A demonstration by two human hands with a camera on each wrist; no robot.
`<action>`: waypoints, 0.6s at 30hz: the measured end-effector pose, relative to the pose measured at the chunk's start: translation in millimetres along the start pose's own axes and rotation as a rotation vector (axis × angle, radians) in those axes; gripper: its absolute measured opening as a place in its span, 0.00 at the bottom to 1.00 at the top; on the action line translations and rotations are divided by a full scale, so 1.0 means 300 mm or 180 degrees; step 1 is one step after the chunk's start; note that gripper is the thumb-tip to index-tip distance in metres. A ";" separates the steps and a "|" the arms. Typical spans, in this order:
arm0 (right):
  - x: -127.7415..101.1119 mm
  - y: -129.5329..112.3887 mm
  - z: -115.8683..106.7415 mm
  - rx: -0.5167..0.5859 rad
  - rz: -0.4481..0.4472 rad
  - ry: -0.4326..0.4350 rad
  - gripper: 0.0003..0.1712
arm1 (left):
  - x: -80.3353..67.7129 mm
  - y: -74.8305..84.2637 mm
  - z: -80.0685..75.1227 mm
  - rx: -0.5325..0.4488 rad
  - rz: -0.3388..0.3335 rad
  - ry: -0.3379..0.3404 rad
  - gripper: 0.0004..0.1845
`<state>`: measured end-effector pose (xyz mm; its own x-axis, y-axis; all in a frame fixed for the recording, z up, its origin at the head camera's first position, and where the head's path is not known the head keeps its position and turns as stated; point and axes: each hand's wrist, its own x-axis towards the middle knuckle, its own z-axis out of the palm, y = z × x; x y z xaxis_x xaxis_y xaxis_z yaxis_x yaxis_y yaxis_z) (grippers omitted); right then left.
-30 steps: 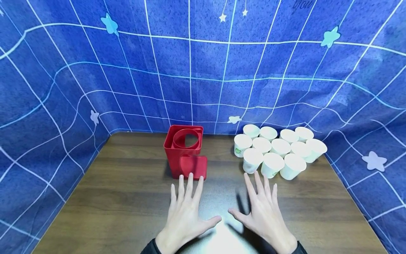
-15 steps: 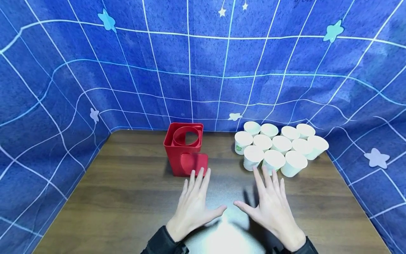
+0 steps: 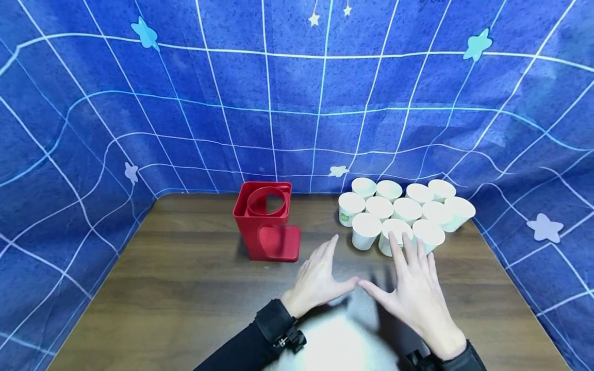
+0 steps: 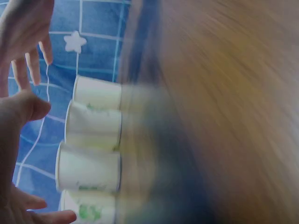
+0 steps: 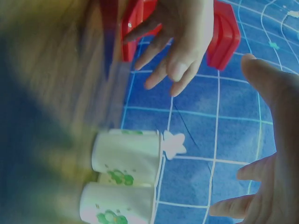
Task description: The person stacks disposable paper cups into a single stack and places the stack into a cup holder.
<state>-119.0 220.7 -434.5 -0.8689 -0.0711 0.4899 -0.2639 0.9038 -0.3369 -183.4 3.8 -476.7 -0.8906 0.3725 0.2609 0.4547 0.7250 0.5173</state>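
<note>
Several white paper cups [image 3: 366,226] with green prints stand upright in a cluster at the right back of the table. My right hand [image 3: 419,288] hovers in front of them, fingers spread; its fingertips overlap the front cups in the head view. My left hand [image 3: 317,278] is turned toward the cups, fingers extended and thumb out, holding nothing. The two thumb tips come close together in the head view. Left of the cups stands a red holder [image 3: 264,221] with a square top, a round ring in it and a low tray at its front right.
The wooden table [image 3: 185,288] carries everything, with a bright glare [image 3: 334,340] near its front. A blue curtain [image 3: 297,103] with white grid lines and stars hangs behind and along both sides.
My left hand has moved right, away from the red holder, and turned toward the cups. My right hand has shifted right and slightly forward over the front cups.
</note>
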 end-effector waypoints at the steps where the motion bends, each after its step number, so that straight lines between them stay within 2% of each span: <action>1: 0.004 0.006 -0.005 0.0009 -0.0001 0.0025 0.67 | 0.015 0.006 0.011 -0.0088 -0.0041 -0.0033 0.58; 4: 0.014 0.023 -0.021 0.0011 -0.0014 0.0101 0.67 | 0.060 0.024 0.036 -0.0360 -0.0103 -0.0108 0.56; 7: 0.024 0.043 -0.036 0.0010 0.0010 0.0177 0.66 | 0.106 0.042 0.055 -0.0495 -0.0144 -0.0129 0.57; 14: 0.044 0.106 -0.078 -0.0010 0.0051 0.0354 0.64 | 0.192 0.094 0.090 -0.0522 -0.0149 -0.0062 0.58; 18: 0.043 0.131 -0.100 -0.0007 0.0154 0.0378 0.62 | 0.232 0.105 0.119 -0.0669 -0.0130 0.0027 0.58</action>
<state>-128.0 268.0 -417.4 -0.8249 0.0228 0.5649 -0.2219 0.9059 -0.3607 -230.9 73.3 -471.4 -0.9087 0.3398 0.2426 0.4083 0.6024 0.6859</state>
